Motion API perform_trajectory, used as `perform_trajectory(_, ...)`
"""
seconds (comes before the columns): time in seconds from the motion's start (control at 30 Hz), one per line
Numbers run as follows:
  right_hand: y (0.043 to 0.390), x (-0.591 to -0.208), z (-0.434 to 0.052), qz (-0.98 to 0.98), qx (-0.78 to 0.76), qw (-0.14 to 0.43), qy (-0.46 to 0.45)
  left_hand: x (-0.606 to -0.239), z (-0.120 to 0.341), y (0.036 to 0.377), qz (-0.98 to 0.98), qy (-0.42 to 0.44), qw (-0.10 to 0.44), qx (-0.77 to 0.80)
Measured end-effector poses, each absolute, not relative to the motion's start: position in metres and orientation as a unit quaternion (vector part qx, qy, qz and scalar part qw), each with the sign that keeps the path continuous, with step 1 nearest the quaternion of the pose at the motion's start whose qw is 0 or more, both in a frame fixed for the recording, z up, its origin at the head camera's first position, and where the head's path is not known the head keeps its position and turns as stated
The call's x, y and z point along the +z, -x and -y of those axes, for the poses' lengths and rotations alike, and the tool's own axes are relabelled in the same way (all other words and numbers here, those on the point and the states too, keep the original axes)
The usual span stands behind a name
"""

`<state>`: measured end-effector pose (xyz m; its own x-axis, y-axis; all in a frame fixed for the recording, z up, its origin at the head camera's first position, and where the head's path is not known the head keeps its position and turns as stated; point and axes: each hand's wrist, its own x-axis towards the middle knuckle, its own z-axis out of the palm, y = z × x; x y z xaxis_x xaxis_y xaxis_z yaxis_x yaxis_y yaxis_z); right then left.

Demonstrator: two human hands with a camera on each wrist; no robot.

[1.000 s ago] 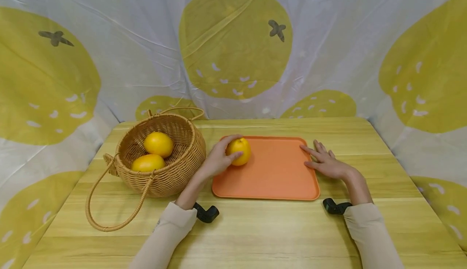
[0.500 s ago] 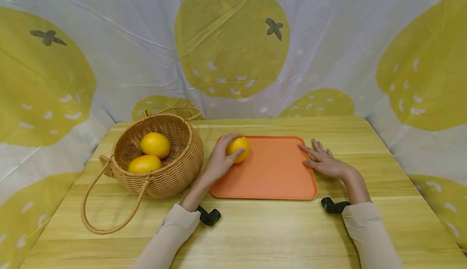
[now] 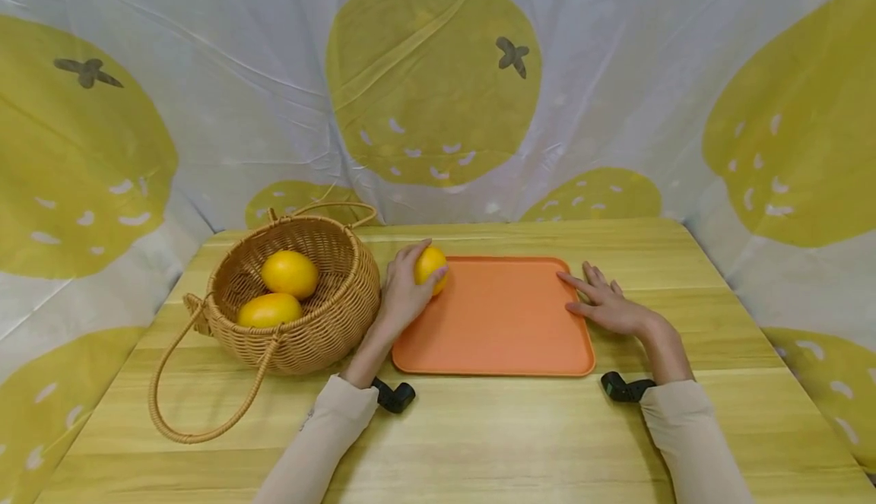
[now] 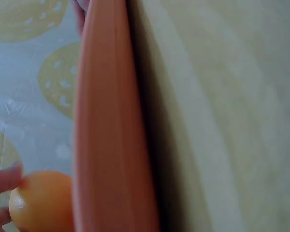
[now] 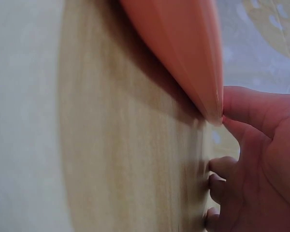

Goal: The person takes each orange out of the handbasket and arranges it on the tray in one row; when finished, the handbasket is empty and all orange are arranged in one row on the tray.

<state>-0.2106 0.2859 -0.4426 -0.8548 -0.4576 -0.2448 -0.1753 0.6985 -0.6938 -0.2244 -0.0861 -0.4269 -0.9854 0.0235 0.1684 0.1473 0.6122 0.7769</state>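
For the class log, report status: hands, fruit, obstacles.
Left hand grips orange at tray far-left corner. Right hand flat, touching tray's right edge. Basket just left, two oranges inside. Nothing in the way.

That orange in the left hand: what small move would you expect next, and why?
Probably a short carry left and over the basket rim. The left hand grips the orange at the tray's far left corner, right beside the basket, where two more oranges already lie. The right hand rests flat at the tray's right edge, seemingly steadying it.
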Motion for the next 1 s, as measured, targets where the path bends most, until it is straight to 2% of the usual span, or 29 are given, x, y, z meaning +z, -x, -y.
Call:
perform_trajectory(0.2, 0.2098, -0.4425, -0.2872, -0.897, -0.352, 0.199, 0.178, -0.4253, 0.0903, 0.2227, 0.897, 0.069, 0.042, -0.434)
perform_trajectory(0.7, 0.2101, -0.4406, -0.2846, -0.896, -0.355, 0.198, 0.18, -0.4274, 0.0928, 0.2254, 0.886, 0.05, 0.063, -0.456)
perform_trajectory(1.0, 0.2106, -0.4422, -0.2858, -0.896, -0.352, 0.204, 0.178, -0.4279, 0.0938, 0.2273, 0.891, 0.046, 0.049, -0.449)
